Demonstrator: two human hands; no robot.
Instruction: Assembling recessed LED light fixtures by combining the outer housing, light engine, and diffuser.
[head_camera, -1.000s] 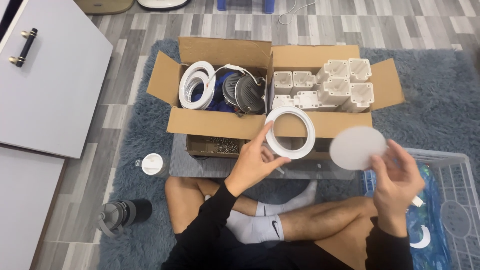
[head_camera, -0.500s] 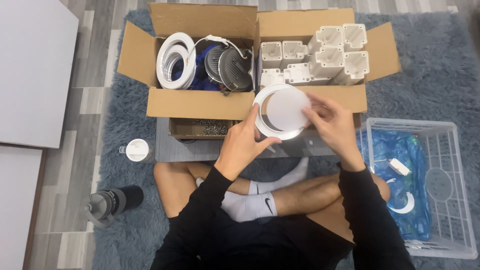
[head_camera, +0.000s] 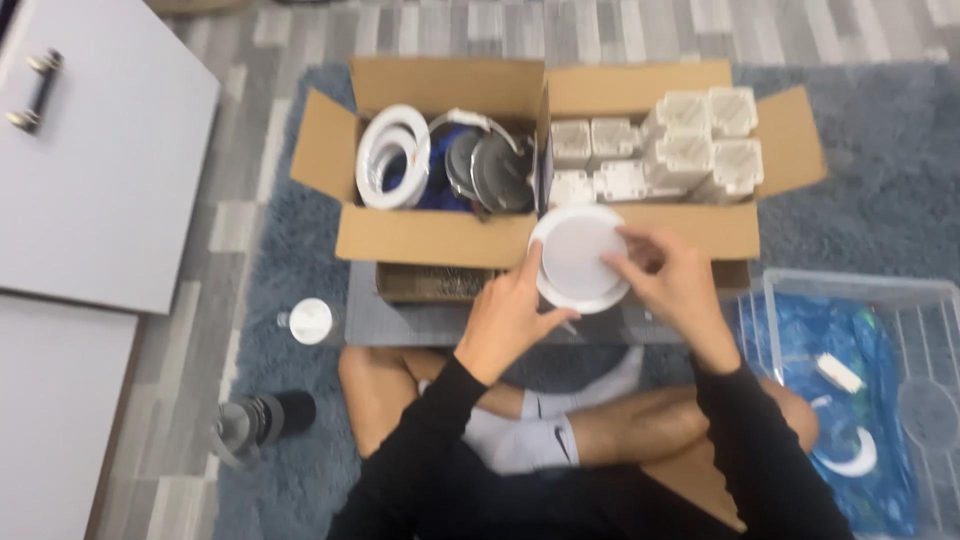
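Left hand (head_camera: 510, 315) fingers grip white ring (head_camera: 580, 260), right hand (head_camera: 670, 280) fingers press disc (head_camera: 578, 255) into it, above box (head_camera: 440, 235).

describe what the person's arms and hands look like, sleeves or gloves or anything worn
Both arms wear long black sleeves that end at the wrists. The left hand and right hand are bare: no gloves, and no rings or watch that I can make out in the blurred head view.

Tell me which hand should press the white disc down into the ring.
Right, probably. The right hand has its fingertips on the disc, while the left hand grips the ring from its lower left edge, steadying it.
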